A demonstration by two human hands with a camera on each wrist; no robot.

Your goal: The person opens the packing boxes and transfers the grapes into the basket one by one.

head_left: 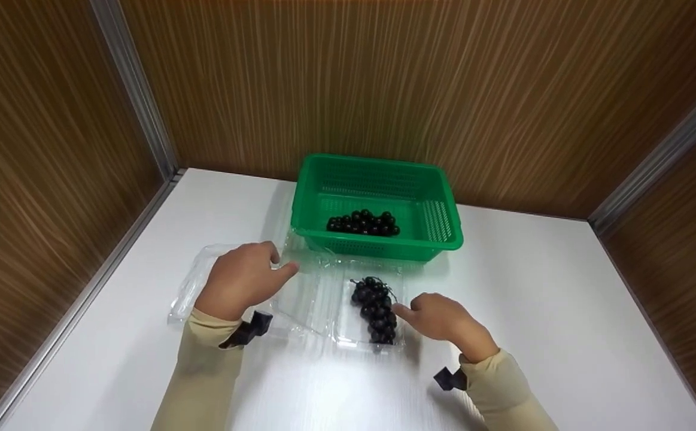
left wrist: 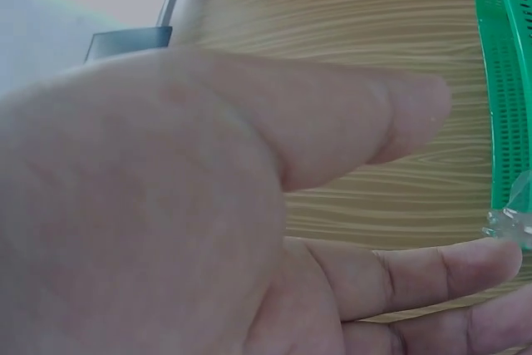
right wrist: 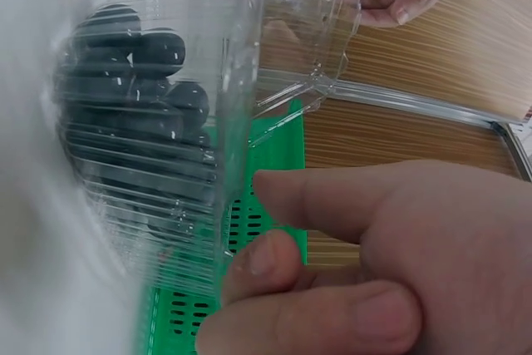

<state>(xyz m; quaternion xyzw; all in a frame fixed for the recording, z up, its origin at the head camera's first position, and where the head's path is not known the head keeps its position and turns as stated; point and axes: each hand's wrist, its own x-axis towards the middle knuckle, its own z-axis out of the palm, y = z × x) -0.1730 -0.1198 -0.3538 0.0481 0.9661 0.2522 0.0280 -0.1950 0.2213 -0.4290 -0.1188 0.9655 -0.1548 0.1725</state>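
**Two hands at an open clear clamshell box of dark grapes**

Head view: a white surface (head_left: 563, 311) is boxed in by wood-grain walls. At the far middle sits a green basket (head_left: 443, 236) with a bunch of dark grapes (head_left: 362, 223) inside. Just near of it lies a clear clamshell box (head_left: 353, 335), opened flat, its lid (head_left: 306, 299) spread to the left. A second grape bunch (head_left: 375, 308) lies in the right half. The left hand (head_left: 243, 280) rests on the lid, fingers loosely extended, gripping nothing. The right hand (head_left: 440, 317) sits at the box's right edge, index finger pointing at the grapes.

Left wrist view: the left hand (left wrist: 166, 222) fills the frame, thumb and fingers fairly straight, a fingertip touching clear plastic (left wrist: 509, 226) beside the green basket (left wrist: 503, 81).

Right wrist view: the right hand (right wrist: 374, 272) shows its fingers partly curled against the box's ribbed wall (right wrist: 191, 205); whether they pinch it I cannot tell. Grapes (right wrist: 125, 97) show dark through the plastic.
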